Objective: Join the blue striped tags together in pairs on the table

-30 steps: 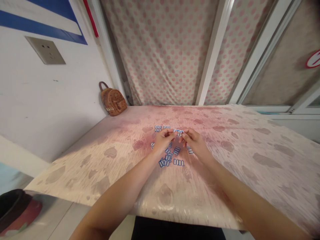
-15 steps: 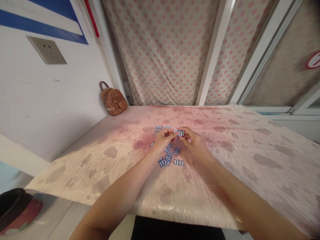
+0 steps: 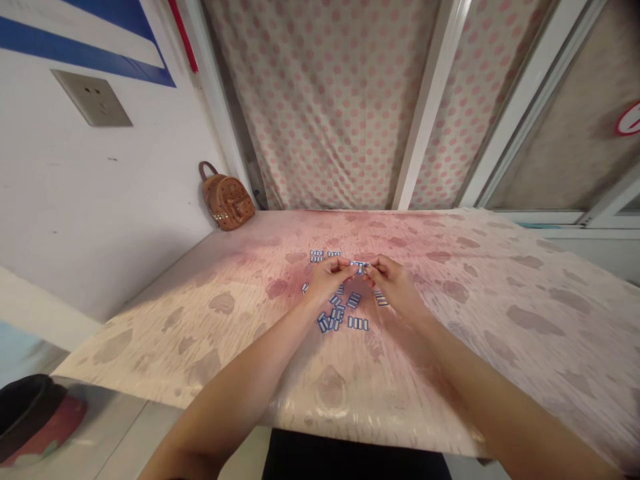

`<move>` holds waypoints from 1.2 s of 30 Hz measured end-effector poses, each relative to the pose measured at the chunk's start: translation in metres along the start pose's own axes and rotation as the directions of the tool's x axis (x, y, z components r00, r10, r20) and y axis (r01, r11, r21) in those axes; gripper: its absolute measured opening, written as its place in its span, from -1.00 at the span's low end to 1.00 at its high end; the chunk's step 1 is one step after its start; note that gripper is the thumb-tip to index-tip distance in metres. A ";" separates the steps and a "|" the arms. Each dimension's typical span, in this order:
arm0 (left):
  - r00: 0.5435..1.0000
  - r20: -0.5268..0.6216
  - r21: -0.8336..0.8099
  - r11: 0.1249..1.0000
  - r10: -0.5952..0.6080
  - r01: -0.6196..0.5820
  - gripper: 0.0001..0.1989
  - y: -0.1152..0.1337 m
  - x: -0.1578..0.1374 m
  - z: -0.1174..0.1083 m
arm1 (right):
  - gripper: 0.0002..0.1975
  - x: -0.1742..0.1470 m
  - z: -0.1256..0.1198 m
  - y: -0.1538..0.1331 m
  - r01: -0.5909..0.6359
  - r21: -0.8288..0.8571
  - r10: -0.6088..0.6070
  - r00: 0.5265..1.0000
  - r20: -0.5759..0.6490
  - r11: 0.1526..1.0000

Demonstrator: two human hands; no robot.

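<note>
Between my two hands is a small blue-and-white striped piece (image 3: 360, 267), raised a little above the table. My left hand (image 3: 330, 275) pinches its left end with thumb and fingers. At its right end, my right hand (image 3: 387, 275) pinches it too. Below the hands lies a loose heap of similar striped pieces (image 3: 331, 320), some overlapping. Single pieces lie apart: one flat piece (image 3: 358, 324) nearest me, one tilted piece (image 3: 354, 300) and one piece (image 3: 381, 298) beside my right wrist. Beyond my left hand, several pieces (image 3: 317, 256) sit in neat rows.
The table (image 3: 330, 393) has a pinkish cover with leaf-like spots. A small brown backpack (image 3: 229, 200) stands at its back left corner against the wall. A dotted curtain (image 3: 330, 107) hangs behind. A dark and red bin (image 3: 40, 420) is on the floor at left.
My right hand's fingers have closed in on the right end of the held piece and cover more of it. The piece beside my right wrist shows more. My left hand has barely moved.
</note>
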State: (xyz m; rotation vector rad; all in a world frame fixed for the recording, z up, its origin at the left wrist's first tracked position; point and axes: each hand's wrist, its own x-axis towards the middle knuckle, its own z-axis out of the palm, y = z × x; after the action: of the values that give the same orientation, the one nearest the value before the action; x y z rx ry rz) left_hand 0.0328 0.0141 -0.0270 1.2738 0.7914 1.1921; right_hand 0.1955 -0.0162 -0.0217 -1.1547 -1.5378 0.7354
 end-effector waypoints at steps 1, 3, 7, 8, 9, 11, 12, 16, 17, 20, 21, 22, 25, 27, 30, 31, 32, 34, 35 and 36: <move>1.000 0.008 0.022 1.000 -0.004 0.004 -0.73 0.002 0.001 -0.002 | -0.84 0.001 -0.001 0.001 -0.006 0.014 0.006 1.000 -0.001 1.000; 1.000 0.027 0.094 0.996 0.004 -0.007 -0.77 0.005 0.002 -0.007 | -0.85 0.003 -0.002 0.003 -0.016 0.040 0.017 1.000 -0.020 0.999; 0.988 0.153 0.440 0.892 0.034 -0.099 -0.89 0.005 0.005 -0.019 | -0.84 0.005 -0.007 0.005 -0.032 0.069 0.040 0.992 -0.117 0.997; 0.981 0.194 0.545 0.828 0.028 -0.131 -0.90 0.004 0.004 -0.021 | -0.84 0.005 -0.008 0.005 -0.036 0.076 0.046 0.990 -0.135 0.996; 0.972 0.233 0.632 0.757 0.016 -0.164 -0.89 0.003 0.004 -0.022 | -0.84 0.006 -0.008 0.005 -0.039 0.081 0.051 0.988 -0.149 0.996; 0.951 0.308 0.730 0.645 -0.011 -0.228 -0.84 0.000 0.002 -0.021 | -0.83 0.005 -0.009 0.004 -0.043 0.082 0.056 0.985 -0.164 0.996; 0.940 0.342 0.745 0.614 -0.019 -0.259 -0.83 -0.001 0.000 -0.020 | -0.83 0.005 -0.009 0.003 -0.044 0.080 0.057 0.984 -0.166 0.996; 0.926 0.376 0.740 0.591 0.033 -0.322 -0.88 -0.002 -0.004 -0.015 | -0.81 0.004 -0.009 0.002 -0.041 0.079 0.054 0.985 -0.162 0.996; 0.931 0.359 0.733 0.600 0.059 -0.321 -0.89 -0.003 -0.004 -0.014 | -0.81 0.004 -0.009 0.001 -0.041 0.079 0.053 0.985 -0.164 0.996; 0.952 0.292 0.630 0.731 0.093 -0.264 -0.91 -0.002 -0.001 -0.013 | -0.77 0.004 -0.008 0.001 -0.042 0.082 0.057 0.980 -0.189 0.996; 0.960 0.264 0.557 0.799 0.089 -0.227 -0.92 -0.001 0.000 -0.013 | -0.76 0.004 -0.008 0.000 -0.040 0.084 0.056 0.979 -0.198 0.996; 0.969 0.232 0.470 0.863 0.085 -0.188 -0.93 0.000 0.001 -0.013 | -0.75 0.004 -0.008 0.000 -0.038 0.084 0.054 0.978 -0.202 0.996; 0.990 0.091 0.225 0.966 0.107 -0.125 -0.79 0.009 0.002 -0.011 | -0.72 0.003 -0.008 0.000 -0.040 0.079 0.055 0.981 -0.189 0.996; 0.994 -0.001 0.123 0.986 0.111 -0.110 -0.72 0.015 0.000 -0.007 | -0.73 0.002 -0.007 -0.001 -0.043 0.084 0.057 0.983 -0.172 0.996; 0.995 -0.077 -0.001 0.998 0.067 -0.068 -0.67 0.018 -0.004 0.000 | -0.77 0.000 -0.004 -0.004 -0.038 0.098 0.052 0.988 -0.143 0.994; 0.994 -0.096 -0.025 0.998 0.055 -0.057 -0.67 0.016 -0.005 0.003 | -0.78 -0.001 -0.003 -0.004 -0.036 0.101 0.049 0.990 -0.132 0.994; 0.992 -0.118 -0.037 0.998 0.045 -0.050 -0.66 0.014 -0.006 0.005 | -0.78 -0.001 -0.003 -0.005 -0.035 0.104 0.048 0.991 -0.122 0.994; 0.986 -0.163 -0.036 0.999 0.030 -0.036 -0.67 0.009 -0.006 0.010 | -0.78 -0.002 -0.001 -0.006 -0.039 0.114 0.051 0.993 -0.109 0.993; 0.983 -0.183 -0.032 0.999 0.027 -0.033 -0.68 0.006 -0.006 0.012 | -0.78 -0.003 -0.001 -0.006 -0.041 0.123 0.054 0.993 -0.106 0.992; 0.980 -0.199 -0.033 0.999 0.027 -0.035 -0.68 0.004 -0.006 0.013 | -0.77 -0.003 0.000 -0.006 -0.044 0.133 0.058 0.993 -0.103 0.990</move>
State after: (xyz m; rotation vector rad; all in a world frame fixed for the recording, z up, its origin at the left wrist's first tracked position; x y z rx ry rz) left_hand 0.0430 0.0044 -0.0221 1.1524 0.8929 1.3683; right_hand 0.1941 -0.0211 -0.0175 -1.1210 -1.3554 0.7845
